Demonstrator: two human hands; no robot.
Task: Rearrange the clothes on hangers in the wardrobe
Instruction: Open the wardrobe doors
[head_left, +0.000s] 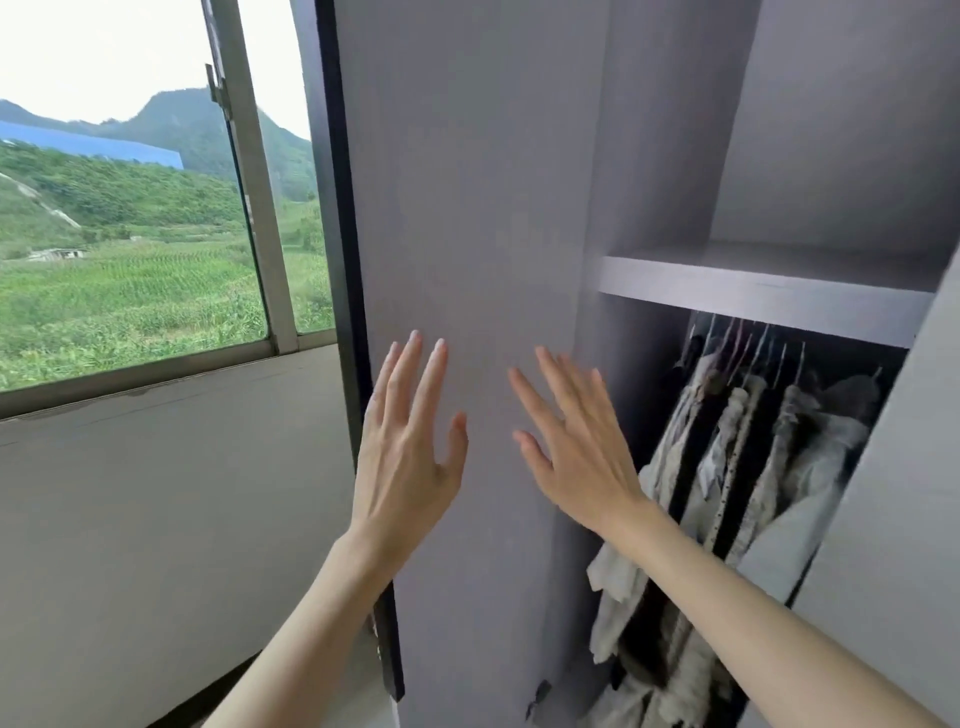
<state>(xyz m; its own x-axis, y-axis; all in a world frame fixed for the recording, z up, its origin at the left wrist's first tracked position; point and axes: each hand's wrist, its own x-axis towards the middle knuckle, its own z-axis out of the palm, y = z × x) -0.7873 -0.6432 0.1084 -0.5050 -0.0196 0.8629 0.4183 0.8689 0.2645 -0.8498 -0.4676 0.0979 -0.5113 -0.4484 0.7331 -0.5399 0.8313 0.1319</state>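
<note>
Several pale and dark clothes (737, 467) hang on hangers (748, 348) in the open wardrobe, below a grey shelf (753, 296), at the right of the head view. The rail is hidden behind the shelf edge. My left hand (410, 447) is raised with straight, spread fingers in front of the grey wardrobe door (467, 182). My right hand (576, 447) is beside it, fingers straight too, just left of the clothes. Neither hand holds anything. Whether they touch the door I cannot tell.
The door's dark edge (343, 234) stands at the left of my hands. Beyond it are a window (130, 208) with green hills outside and a white wall (156, 519) beneath. Another grey panel (898, 519) borders the clothes on the right.
</note>
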